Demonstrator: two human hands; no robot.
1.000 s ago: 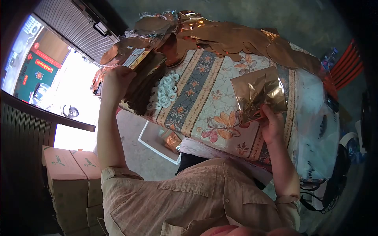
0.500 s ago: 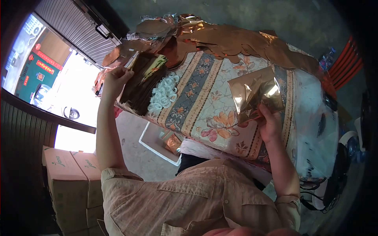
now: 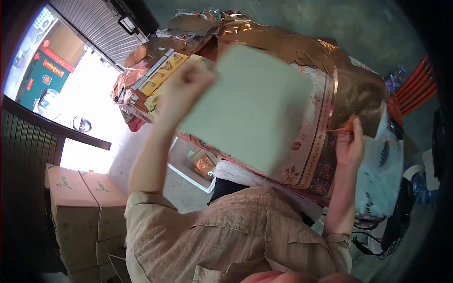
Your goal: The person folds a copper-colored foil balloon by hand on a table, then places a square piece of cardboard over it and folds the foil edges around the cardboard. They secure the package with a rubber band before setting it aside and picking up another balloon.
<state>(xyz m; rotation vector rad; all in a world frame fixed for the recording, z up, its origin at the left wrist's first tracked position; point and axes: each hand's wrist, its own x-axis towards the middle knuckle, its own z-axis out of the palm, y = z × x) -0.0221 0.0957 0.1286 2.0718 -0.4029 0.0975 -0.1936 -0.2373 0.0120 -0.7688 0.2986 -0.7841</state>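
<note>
My left hand (image 3: 186, 87), blurred by motion, is closed on the edge of a large pale rectangular sheet (image 3: 250, 106). That sheet is held up over the table and covers much of the cloth. To the right, my right hand (image 3: 350, 146) pinches the lower edge of a shiny copper-coloured foil pouch (image 3: 361, 96). Left of my left hand lies a stack of flat items, topped by a yellow strip with the letters FALL (image 3: 164, 75). The white rings seen earlier are hidden behind the sheet.
Copper foil pieces (image 3: 278, 42) run along the table's far edge. The floral tablecloth (image 3: 302, 165) shows below the sheet, with clear plastic (image 3: 377, 174) on the right. A white box (image 3: 191, 177) stands on the floor; cardboard cartons (image 3: 75, 212) are stacked at the left.
My left hand has moved right from the stack with the pale sheet, uncovering the yellow lettered strip. My right hand has carried the foil pouch right and tilted it.
</note>
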